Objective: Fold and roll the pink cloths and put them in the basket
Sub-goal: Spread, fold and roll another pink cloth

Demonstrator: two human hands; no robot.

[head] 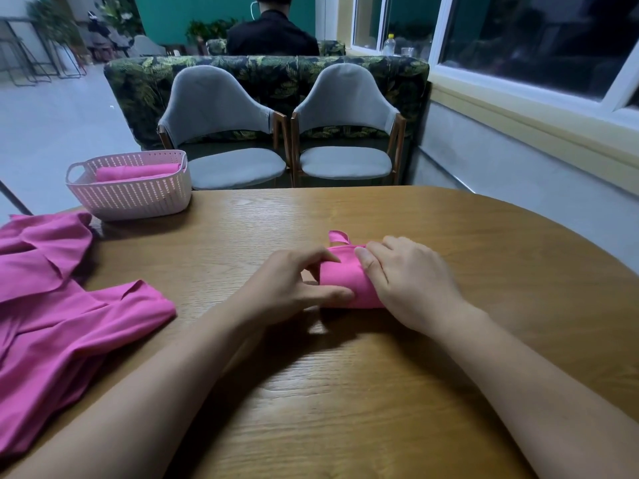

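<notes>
Pink cloth roll [345,278] lies on the wooden surface [345,392] just past its middle, toward 1 o'clock, with its length running from 9 to 3 o'clock. A small loop of the same fabric sticks up from its far edge. Both hands are clamped on the pink cloth roll. The left hand [290,281] pinches the roll's 9 o'clock end, forefinger over the top and thumb along the near side. The right hand [411,281] is wrapped over the 3 o'clock end, with the thumb lying across the top and the fingers curved over the far side. The two hands are close together, with a short stretch of pink showing between them.

At 10 o'clock, on the far edge of the surface, stands the pale pink slotted basket [135,198], well apart from the hands. One rolled cloth [135,171] already lies inside it. At 8 to 9 o'clock, a heap of loose pink cloths [52,305] is spread flat and overlapping, running off the near left edge.

Beyond the surface at 12 o'clock, two grey chairs [221,133] stand side by side against a leaf-patterned sofa [283,77]. A person in black [271,36] sits behind it, back turned. A window [539,39] fills the wall at 2 o'clock.
</notes>
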